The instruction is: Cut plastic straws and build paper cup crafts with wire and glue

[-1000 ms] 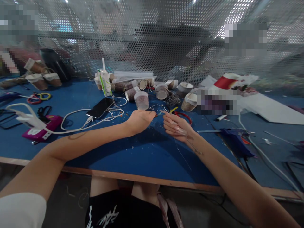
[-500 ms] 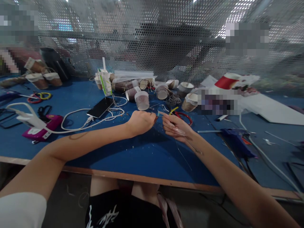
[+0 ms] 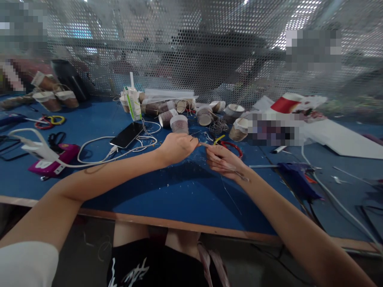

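Note:
My left hand and my right hand meet just above the blue table, near its middle. Both pinch a thin metal wire between their fingertips. The wire runs from the left fingertips across my right palm and along the wrist, with a thin tail hanging down toward the table. What the left fingertips hold at the wire's end is too small to make out.
Several paper cups lie behind my hands, with a wire coil and red-handled scissors. A phone on a white cable lies left, a pink box farther left, a blue glue gun right. Perforated screen closes the back.
Both hands have lifted slightly and closed together; my right hand's fingers, spread a second ago, are now curled on the wire. My left hand shifted a little away from me.

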`<state>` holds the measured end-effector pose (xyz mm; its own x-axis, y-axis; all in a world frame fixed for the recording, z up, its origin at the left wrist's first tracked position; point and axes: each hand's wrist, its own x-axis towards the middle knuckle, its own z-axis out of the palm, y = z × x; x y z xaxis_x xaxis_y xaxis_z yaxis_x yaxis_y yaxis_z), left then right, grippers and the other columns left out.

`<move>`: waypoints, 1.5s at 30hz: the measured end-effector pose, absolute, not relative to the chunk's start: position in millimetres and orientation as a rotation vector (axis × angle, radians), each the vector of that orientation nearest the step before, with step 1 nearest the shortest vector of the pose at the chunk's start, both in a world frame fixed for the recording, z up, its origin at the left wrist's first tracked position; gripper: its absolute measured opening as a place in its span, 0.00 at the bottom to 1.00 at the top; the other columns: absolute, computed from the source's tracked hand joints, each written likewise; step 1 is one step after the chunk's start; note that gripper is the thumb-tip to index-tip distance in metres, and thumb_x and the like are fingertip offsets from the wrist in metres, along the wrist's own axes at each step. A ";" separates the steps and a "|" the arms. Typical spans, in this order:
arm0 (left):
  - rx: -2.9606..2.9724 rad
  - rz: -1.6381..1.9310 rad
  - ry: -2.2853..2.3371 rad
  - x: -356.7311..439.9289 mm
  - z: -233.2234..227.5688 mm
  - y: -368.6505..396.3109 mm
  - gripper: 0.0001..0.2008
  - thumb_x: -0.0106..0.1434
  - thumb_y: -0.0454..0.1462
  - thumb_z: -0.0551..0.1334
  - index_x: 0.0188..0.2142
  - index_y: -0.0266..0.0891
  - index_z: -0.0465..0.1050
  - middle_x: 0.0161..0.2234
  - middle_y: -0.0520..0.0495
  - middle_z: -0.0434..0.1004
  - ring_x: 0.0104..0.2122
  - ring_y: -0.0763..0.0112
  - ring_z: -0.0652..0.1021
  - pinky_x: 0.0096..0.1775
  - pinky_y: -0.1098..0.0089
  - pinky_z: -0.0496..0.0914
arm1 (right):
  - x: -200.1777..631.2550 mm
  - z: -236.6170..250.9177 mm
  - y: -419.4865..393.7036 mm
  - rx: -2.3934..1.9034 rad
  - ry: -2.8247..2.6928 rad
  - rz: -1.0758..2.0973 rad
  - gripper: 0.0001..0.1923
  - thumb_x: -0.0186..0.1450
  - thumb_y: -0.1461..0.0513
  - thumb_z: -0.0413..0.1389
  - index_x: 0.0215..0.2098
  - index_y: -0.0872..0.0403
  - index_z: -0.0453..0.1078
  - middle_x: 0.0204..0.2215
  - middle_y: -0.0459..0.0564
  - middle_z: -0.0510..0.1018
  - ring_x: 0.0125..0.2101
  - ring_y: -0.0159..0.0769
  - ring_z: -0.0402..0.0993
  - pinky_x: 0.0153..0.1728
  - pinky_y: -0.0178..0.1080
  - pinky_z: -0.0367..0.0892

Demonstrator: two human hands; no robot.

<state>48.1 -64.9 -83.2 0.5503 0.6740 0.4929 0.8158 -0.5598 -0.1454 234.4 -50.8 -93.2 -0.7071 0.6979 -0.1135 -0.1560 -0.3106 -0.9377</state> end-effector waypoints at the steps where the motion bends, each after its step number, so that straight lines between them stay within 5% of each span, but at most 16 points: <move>1: -2.444 -0.518 -1.240 48.6 -82.3 -65.9 0.17 0.68 0.37 0.49 0.32 0.33 0.75 0.27 0.41 0.79 0.28 0.67 0.78 0.25 0.72 0.63 | 234.0 -93.7 -50.6 -0.706 -1.384 2.054 0.19 0.59 0.58 0.60 0.15 0.56 0.61 0.05 0.35 0.51 0.08 0.19 0.40 0.06 0.22 0.44; 10: -2.498 -0.501 -1.431 50.2 -81.7 -66.0 0.17 0.67 0.39 0.50 0.32 0.35 0.76 0.31 0.42 0.81 0.28 0.65 0.79 0.26 0.70 0.64 | 229.7 -99.1 -52.4 -0.689 -1.437 1.897 0.21 0.56 0.51 0.61 0.18 0.55 0.62 0.05 0.35 0.52 0.09 0.20 0.41 0.09 0.23 0.45; 16: -2.474 -0.573 -1.393 47.2 -75.5 -65.5 0.18 0.66 0.38 0.51 0.27 0.34 0.76 0.25 0.43 0.79 0.24 0.67 0.76 0.24 0.71 0.62 | 231.8 -93.9 -54.1 -0.677 -1.464 1.873 0.21 0.57 0.48 0.59 0.18 0.54 0.62 0.08 0.38 0.57 0.11 0.22 0.44 0.10 0.27 0.45; 26: -2.494 -0.637 -1.378 43.4 -70.8 -64.3 0.19 0.65 0.39 0.52 0.23 0.35 0.75 0.18 0.46 0.74 0.19 0.72 0.70 0.23 0.72 0.58 | 232.3 -92.2 -54.5 -0.541 -1.467 1.820 0.20 0.58 0.55 0.62 0.17 0.56 0.61 0.10 0.37 0.56 0.12 0.20 0.43 0.11 0.26 0.44; 37: -2.455 -0.590 -1.468 42.6 -71.2 -61.0 0.20 0.66 0.41 0.52 0.25 0.34 0.77 0.20 0.44 0.75 0.21 0.70 0.71 0.24 0.71 0.58 | 232.7 -86.6 -57.1 -0.565 -1.479 1.870 0.20 0.61 0.51 0.57 0.19 0.55 0.64 0.09 0.38 0.51 0.14 0.24 0.43 0.11 0.28 0.43; 45: -2.501 -0.320 -1.377 44.9 -64.4 -66.4 0.20 0.69 0.42 0.48 0.36 0.35 0.76 0.31 0.41 0.81 0.27 0.65 0.77 0.24 0.71 0.58 | 233.0 -91.6 -54.7 -0.569 -1.492 1.905 0.18 0.62 0.57 0.58 0.18 0.56 0.64 0.07 0.37 0.52 0.11 0.21 0.42 0.12 0.28 0.42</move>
<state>44.9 -66.4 -64.4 0.5245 0.7898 0.3180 0.8491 -0.5129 -0.1265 233.0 -54.7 -91.6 -0.6985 0.7137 0.0514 -0.2213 -0.1471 -0.9641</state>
